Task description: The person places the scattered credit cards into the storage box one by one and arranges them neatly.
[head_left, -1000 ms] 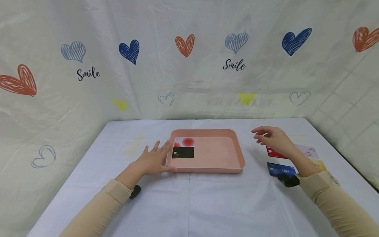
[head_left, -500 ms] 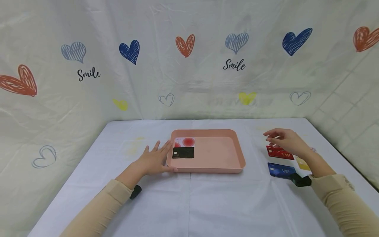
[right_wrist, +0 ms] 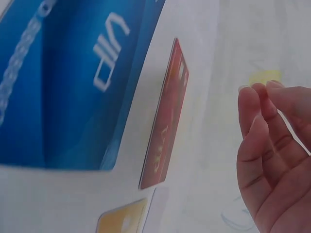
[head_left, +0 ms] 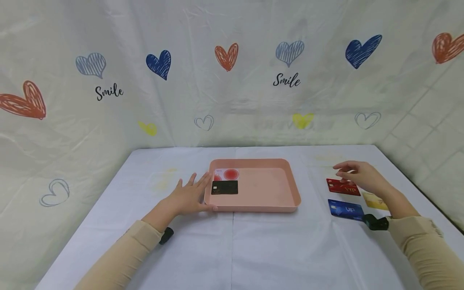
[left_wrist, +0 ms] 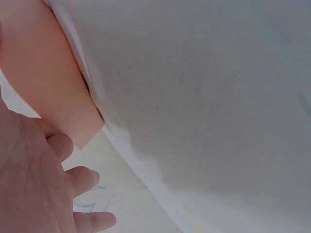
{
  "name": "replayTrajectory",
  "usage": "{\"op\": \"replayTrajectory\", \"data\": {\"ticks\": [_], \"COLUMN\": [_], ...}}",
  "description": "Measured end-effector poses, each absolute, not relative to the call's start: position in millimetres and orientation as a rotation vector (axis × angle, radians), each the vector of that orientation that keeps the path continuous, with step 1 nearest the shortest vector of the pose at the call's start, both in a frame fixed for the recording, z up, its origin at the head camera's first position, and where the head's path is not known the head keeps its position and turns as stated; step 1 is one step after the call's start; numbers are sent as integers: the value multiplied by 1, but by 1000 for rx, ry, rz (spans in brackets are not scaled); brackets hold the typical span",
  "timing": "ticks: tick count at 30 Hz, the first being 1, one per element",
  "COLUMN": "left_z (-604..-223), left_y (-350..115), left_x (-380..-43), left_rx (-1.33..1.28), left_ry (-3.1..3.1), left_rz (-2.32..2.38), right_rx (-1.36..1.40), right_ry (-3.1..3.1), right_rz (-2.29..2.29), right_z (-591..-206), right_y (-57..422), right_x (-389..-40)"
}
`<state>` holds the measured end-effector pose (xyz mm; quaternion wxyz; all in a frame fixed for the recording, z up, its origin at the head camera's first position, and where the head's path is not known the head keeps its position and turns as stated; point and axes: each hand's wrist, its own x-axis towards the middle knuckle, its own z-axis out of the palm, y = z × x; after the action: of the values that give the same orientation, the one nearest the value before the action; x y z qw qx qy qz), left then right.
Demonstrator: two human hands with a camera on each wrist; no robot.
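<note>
At the left side of a pink tray, my left hand rests with its fingers spread against the rim. Inside the tray lie a black VIP card and, behind it, a pale card with red circles. My right hand hovers over the cards at the right, its fingers loosely bent and holding nothing. Below it are a red VIP card, a blue VIP card and a yellow card. Beside the yellow card, the right wrist view shows the edge of a pale card.
A white cloth covers the table. Behind it hangs a pale curtain printed with hearts and the word Smile. A dark wrist camera sits under the right sleeve, overlapping the blue card's corner in the head view.
My right hand has moved rightward and a little toward me, from beside the tray to over the loose cards, uncovering more of the red card. My left hand and the tray stay put.
</note>
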<state>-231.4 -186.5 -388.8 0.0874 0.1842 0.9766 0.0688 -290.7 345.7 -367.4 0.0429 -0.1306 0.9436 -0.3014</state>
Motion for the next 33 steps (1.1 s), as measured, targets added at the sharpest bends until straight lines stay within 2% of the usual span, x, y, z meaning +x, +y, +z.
{"op": "replayTrajectory", "data": {"ticks": [33], "left_z": [-390], "left_y": [-186], "left_x": [-231], "left_rx": [529], "left_ry": [2906], "left_rz": [216], "right_rx": [-285], "right_ry": [2767], "right_rz": [-854], "right_z": [-388], "right_y": [395], "right_x": [-302]}}
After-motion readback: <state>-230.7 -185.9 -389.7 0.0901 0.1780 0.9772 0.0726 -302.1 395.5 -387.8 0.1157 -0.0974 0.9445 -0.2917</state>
